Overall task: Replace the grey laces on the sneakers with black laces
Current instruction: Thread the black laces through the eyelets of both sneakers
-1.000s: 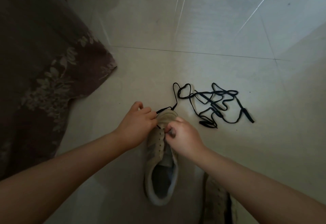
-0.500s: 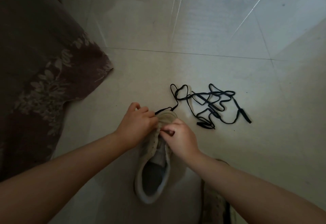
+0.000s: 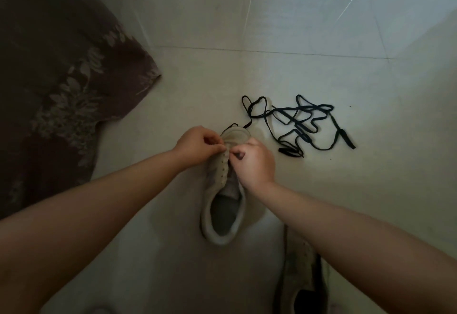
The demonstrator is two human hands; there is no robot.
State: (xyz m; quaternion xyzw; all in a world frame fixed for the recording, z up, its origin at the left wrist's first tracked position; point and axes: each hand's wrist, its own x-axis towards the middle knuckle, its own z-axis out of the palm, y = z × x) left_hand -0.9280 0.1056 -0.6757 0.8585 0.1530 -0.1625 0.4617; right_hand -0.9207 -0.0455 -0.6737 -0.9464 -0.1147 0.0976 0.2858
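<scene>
Threading black lace at toe eyelets of sneaker on floor: left hand fingers curled, bracing toe; right hand pinching, lace tip unseen; keep lace flat, untwisted, ends even.

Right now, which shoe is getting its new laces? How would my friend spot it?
Start at the dark flowered cloth on the left, then look right across the pale tiled floor. The sneaker lies mid-floor with both hands at its toe end. The second sneaker, lower right under the forearm, is untouched.
</scene>
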